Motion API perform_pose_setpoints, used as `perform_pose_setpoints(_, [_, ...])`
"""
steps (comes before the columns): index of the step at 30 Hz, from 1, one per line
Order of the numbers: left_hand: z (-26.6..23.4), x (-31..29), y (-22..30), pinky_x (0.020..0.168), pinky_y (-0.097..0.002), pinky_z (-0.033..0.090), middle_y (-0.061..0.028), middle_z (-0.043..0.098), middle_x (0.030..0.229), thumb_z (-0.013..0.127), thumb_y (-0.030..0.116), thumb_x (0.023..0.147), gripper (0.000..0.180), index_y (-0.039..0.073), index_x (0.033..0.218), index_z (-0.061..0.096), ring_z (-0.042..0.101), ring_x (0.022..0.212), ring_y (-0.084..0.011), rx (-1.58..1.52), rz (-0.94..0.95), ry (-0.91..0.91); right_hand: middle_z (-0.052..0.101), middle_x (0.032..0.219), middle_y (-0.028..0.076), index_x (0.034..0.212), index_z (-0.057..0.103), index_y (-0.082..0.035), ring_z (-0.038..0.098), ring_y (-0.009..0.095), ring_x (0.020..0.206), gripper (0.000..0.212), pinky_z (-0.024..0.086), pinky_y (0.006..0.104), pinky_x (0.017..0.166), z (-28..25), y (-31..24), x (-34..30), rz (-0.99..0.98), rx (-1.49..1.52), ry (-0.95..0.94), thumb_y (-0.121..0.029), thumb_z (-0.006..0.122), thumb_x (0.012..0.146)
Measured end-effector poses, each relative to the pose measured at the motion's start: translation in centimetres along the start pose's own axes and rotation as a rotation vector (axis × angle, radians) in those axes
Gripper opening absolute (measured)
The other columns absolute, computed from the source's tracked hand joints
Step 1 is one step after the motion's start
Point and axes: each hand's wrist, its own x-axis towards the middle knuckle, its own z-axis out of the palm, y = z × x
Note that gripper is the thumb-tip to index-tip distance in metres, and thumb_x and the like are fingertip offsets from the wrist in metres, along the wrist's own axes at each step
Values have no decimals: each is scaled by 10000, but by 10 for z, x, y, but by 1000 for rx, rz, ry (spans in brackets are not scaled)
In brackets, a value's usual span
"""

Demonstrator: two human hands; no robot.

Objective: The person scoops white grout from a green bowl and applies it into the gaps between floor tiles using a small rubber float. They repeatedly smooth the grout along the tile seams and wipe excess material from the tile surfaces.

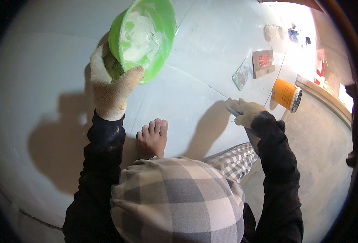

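Observation:
My left hand (113,83), in a cream knit glove, grips a green plastic bowl (169,38) by its near edge, thumb over the rim. The bowl is tipped toward me, and white paste (140,34) is smeared over its inside. On the right, my gloved right hand (246,112) is closed around a flat grey tool (252,138). Part of the tool shows below the hand, beside my checked trouser leg; its kind I cannot make out. Between my arms, my bare foot (154,135) stands on the pale grey panels (179,101).
A phone (240,76) lies beside a brown card packet (263,63) with a red patch. An orange tub (284,95) rests on its side near a wooden ledge (325,99). Glare washes out small items at the upper right. Thin seams cross the panels.

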Motion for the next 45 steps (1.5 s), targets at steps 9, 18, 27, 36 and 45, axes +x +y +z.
perform_pose_setpoints(9, [15,-9,-15,1011,-364,521,-191,542,1317,770,-38,744,772,-59,1403,368,575,1208,-231,-144,-74,-112,337,1574,271,1569,337,-143,564,436,1269,777,463,436,1074,20,-96,12,76,490,345,-457,589,904])
perform_pose_setpoints(18, [16,-13,-20,979,-368,548,-178,536,1309,776,-43,752,772,-23,1405,364,579,1194,-228,-367,-259,-179,508,1389,100,1433,492,-152,665,348,1050,642,563,485,872,-20,-37,-58,-74,-78,234,-273,655,825])
perform_pose_setpoints(27, [30,-28,-31,1014,-368,517,-161,514,1307,795,5,731,801,-2,1409,368,558,1205,-236,-261,-332,-324,598,1301,19,1411,543,-205,609,245,834,500,532,384,650,-92,-97,-32,-508,-479,1207,-186,585,914])
perform_pose_setpoints(36, [32,-11,-16,1004,-404,551,-209,530,1309,728,-23,740,787,-57,1423,339,587,1205,-281,-164,-100,-181,677,1000,191,1296,632,-7,669,238,880,551,538,377,825,-82,-29,-68,-354,683,146,-355,654,869])
perform_pose_setpoints(45, [16,4,-8,955,-491,596,-256,460,1345,442,44,901,573,-67,1443,291,597,1196,-362,-114,-154,57,542,1401,190,1343,585,-103,638,446,1074,529,516,451,981,15,-62,2,-75,531,673,-340,630,873])
